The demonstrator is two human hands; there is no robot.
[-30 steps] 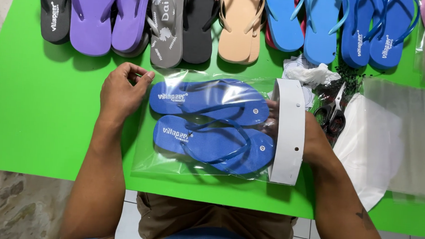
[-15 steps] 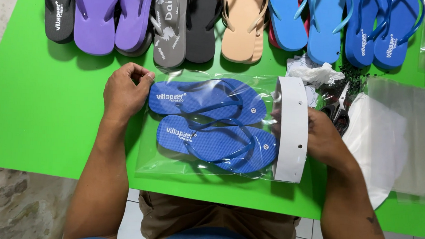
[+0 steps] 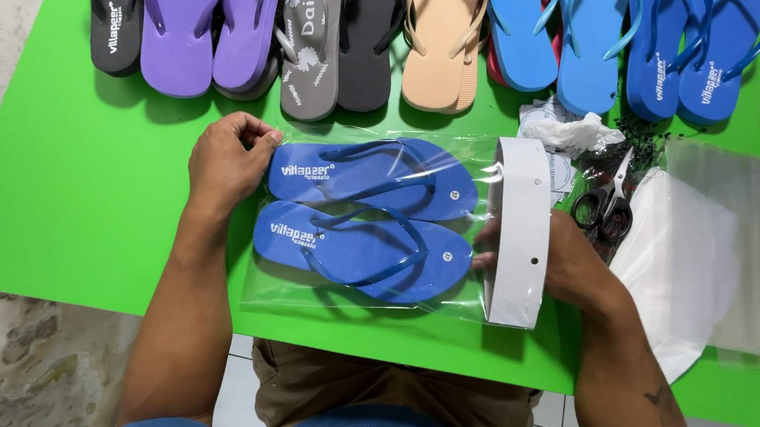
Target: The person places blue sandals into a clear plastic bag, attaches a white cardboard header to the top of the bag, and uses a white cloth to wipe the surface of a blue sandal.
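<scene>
Head view: a clear bag [image 3: 371,222] with two blue flip-flops [image 3: 371,213] lies mid-table. Its left end is pinched shut by the left hand [image 3: 225,164]; the white card header [image 3: 518,231] at the right end is clasped by the right hand [image 3: 570,265]. The header could be skewed by an uneven pull.

Blue flip-flops [image 3: 367,217] lie bagged in a clear bag [image 3: 366,292] on the green table [image 3: 56,185]; left hand [image 3: 223,162] pinches its end; right hand [image 3: 570,260] grips the white card header [image 3: 518,231].
</scene>
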